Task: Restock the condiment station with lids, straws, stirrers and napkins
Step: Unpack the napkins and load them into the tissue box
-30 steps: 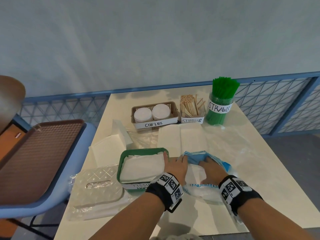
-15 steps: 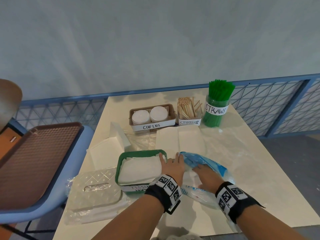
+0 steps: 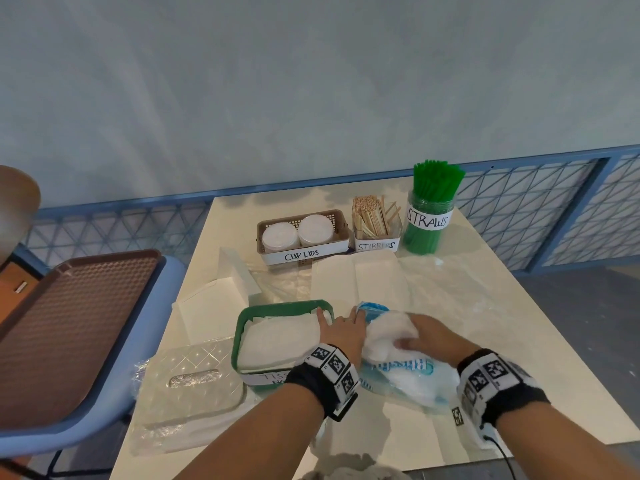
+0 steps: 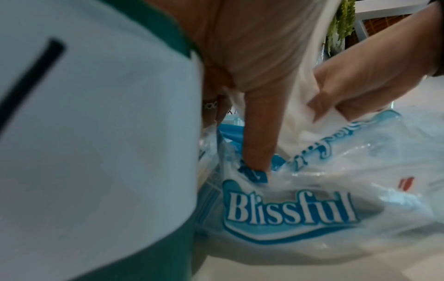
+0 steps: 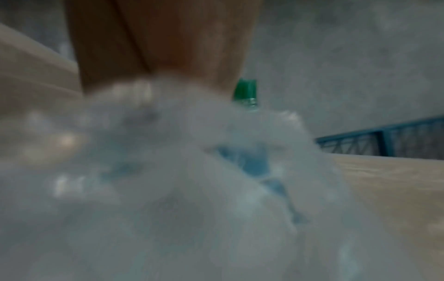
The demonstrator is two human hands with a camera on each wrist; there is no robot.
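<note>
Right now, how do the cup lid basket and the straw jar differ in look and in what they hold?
The cup lid basket is brown, low and wide, with perforated walls; the straw jar is clear, tall and round. The basket holds two stacks of white lids that sit about level with its rim, while the jar holds green straws that stand well above its rim. Both carry a white handwritten label and stand at the far side of the table.

Both forearms extended forward, wrists banded; left hand [image 3: 341, 336] lay palm-down with fingers straight, thumb [image 4: 258, 133] pressing downward; right hand [image 3: 427, 337] curled, fingers gripping soft white material
</note>
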